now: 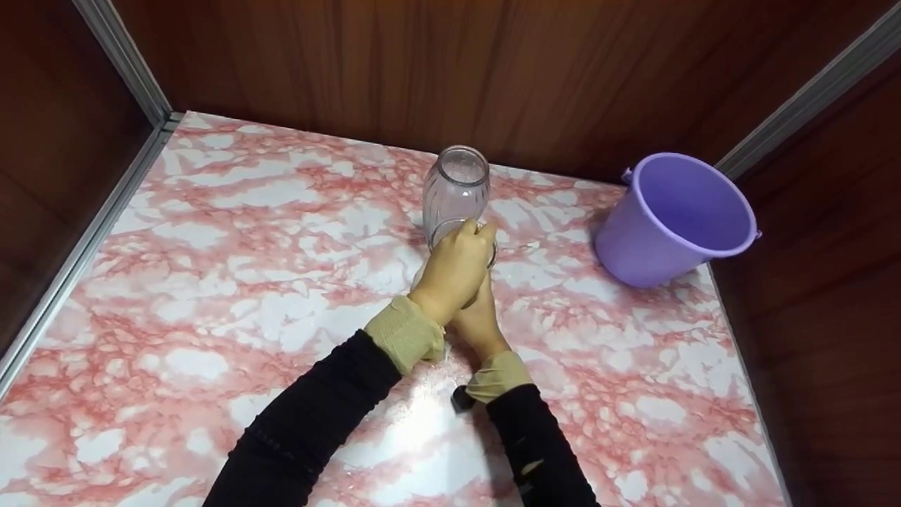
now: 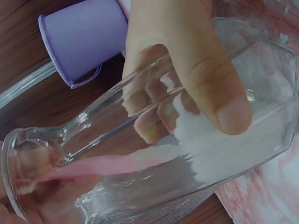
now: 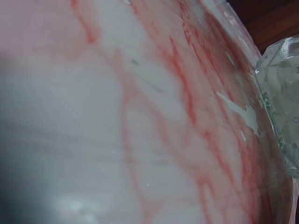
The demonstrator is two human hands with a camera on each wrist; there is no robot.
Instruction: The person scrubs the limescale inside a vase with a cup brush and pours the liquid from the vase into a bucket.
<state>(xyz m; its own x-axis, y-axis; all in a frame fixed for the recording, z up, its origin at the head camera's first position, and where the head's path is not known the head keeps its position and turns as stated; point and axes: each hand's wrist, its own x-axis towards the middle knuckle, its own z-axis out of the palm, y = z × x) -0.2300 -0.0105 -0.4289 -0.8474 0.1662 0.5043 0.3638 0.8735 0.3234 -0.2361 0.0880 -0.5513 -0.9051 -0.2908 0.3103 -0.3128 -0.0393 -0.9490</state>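
A clear glass vase [image 2: 103,144] with a flared mouth and faceted body is gripped by my right hand [image 1: 482,320]. In the left wrist view, that hand's thumb [image 2: 231,109] lies across the glass, with its fingers showing through from behind. Inside the vase is a pink-handled bottle brush [image 2: 105,165] with a white, soft-looking head. My left hand [image 1: 456,266] is curled at the vase mouth, holding the handle; its grip is mostly hidden. Just behind stands a second glass vase [image 1: 450,201], upright. At the right wrist view's edge is faceted glass [image 3: 285,107]; which vase cannot be told.
A purple bucket [image 1: 658,225] stands at the right on the red-and-white marbled surface [image 1: 281,317]. Dark wood panels [image 1: 394,70] with metal edging rise at the back and both sides. A small white scrap [image 1: 531,245] lies between the vases and the bucket.
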